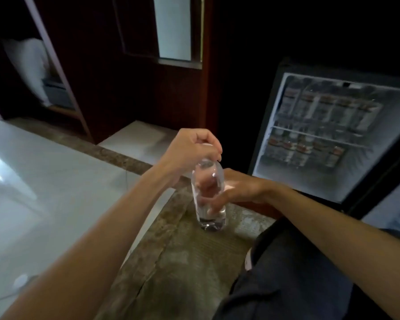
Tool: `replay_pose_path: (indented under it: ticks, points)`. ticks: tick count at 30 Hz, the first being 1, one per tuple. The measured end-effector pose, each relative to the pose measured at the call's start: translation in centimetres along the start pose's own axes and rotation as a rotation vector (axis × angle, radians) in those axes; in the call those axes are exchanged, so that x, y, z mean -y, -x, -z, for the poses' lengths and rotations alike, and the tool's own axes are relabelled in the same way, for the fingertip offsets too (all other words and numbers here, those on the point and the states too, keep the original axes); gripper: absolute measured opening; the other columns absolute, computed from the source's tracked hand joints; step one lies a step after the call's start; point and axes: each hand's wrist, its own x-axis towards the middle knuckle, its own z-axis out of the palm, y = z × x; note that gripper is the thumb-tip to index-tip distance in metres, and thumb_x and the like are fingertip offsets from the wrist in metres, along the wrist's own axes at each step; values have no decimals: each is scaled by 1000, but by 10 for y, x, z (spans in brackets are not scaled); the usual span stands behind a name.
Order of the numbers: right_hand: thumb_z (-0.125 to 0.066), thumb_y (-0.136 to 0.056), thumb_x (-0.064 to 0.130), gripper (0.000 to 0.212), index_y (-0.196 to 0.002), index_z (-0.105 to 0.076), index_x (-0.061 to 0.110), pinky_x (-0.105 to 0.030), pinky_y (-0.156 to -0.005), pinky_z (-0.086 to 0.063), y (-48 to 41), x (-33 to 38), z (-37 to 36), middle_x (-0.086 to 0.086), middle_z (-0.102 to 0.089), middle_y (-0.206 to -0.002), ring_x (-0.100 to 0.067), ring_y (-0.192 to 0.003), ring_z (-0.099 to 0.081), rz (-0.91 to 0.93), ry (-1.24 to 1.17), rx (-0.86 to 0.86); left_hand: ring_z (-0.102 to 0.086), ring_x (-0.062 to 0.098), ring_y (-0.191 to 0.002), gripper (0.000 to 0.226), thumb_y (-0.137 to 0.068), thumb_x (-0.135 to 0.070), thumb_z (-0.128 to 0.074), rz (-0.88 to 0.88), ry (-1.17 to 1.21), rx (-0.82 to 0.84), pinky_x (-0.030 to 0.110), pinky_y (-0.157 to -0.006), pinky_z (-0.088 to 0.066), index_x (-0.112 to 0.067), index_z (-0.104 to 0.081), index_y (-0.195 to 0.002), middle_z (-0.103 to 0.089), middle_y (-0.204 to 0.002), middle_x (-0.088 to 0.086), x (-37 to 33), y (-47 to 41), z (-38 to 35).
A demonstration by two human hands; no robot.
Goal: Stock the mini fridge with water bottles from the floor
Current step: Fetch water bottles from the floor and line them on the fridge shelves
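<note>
A clear plastic water bottle (208, 215) stands upright on the brown stone strip of the floor (183, 262). My left hand (192, 147) is closed over its cap from above. My right hand (238, 188) wraps around the bottle's middle from the right, fingers seen through the clear plastic. To the right the mini fridge (296, 181) stands with its door open. Two rows of labelled bottles (319, 125) fill its upper and lower shelves.
Pale glossy floor tiles (37, 192) lie to the left. A dark wooden cabinet (134, 93) rises behind, with an open shelf holding a white pillow (30, 63). My dark trouser leg (286, 273) is at the lower right, close to the fridge.
</note>
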Motion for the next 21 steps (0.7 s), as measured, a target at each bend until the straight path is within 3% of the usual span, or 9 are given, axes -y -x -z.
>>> replay_pose_path:
  ticks: [2, 4, 7, 10, 13, 16, 18, 21]
  points:
    - [-79, -65, 9, 37, -96, -63, 22, -24, -81, -52, 7, -14, 19, 6, -66, -94, -7, -93, -62, -38, -27, -191, -57, -2, -56, 20, -71, -5, -65, -53, -88, -78, 13, -55, -49, -22, -62, -62, -61, -62, -9, -5, -29, -23]
    - [-83, -59, 15, 56, -111, -60, 15, -32, -89, -53, 13, -30, 38, -1, -68, -102, -13, -99, -63, -107, -8, -376, -61, 8, -72, 15, -69, -15, -67, -51, -142, -130, 26, -66, -52, -27, -63, -61, -63, -68, -11, -8, -57, -46]
    - [-85, -55, 20, 70, -117, -52, 15, -38, -90, -53, 21, -52, 64, -3, -67, -101, -18, -100, -64, -152, 34, -568, -61, 17, -72, 8, -70, -16, -66, 10, -151, -86, 25, -49, -45, -23, -64, -68, -64, -77, -2, -23, -93, -78]
    - [-83, -62, 17, 65, -117, -50, 17, -39, -90, -52, 31, -77, 98, 7, -57, -100, -19, -102, -61, -158, -86, -624, -56, 17, -60, 5, -70, -9, -64, -12, -187, 39, 22, -41, -39, -13, -64, -72, -61, -71, 3, -44, -130, -111]
    - [-75, -72, 8, 40, -98, -50, 25, -39, -92, -51, 45, -103, 131, 7, -52, -105, -18, -97, -59, -122, -254, -580, -48, 10, -49, 6, -69, -6, -63, -18, -236, 174, 19, -40, -36, -12, -64, -70, -56, -61, -1, -55, -166, -144]
    - [-74, -73, 8, 51, -113, -48, 23, -41, -92, -50, 50, -138, 161, -5, -58, -110, -26, -104, -60, -160, -298, -618, -43, 1, -37, 8, -72, -5, -63, 4, -254, 279, 16, -39, -33, -13, -64, -72, -54, -59, -4, -54, -201, -177]
    - [-78, -66, 14, 59, -115, -48, 26, -42, -92, -52, 47, -167, 178, -5, -62, -113, -23, -106, -60, -197, -294, -695, -45, 0, -43, 12, -73, -4, -63, 17, -245, 341, 15, -38, -33, -16, -63, -71, -56, -59, -7, -48, -225, -203]
    - [-78, -63, 13, 44, -92, -52, 35, -34, -83, -52, 39, -208, 194, 7, -63, -89, -13, -90, -60, -247, -285, -818, -49, 1, -55, 14, -75, -5, -63, 26, -212, 407, 12, -38, -35, -18, -65, -72, -57, -61, -10, -32, -256, -239]
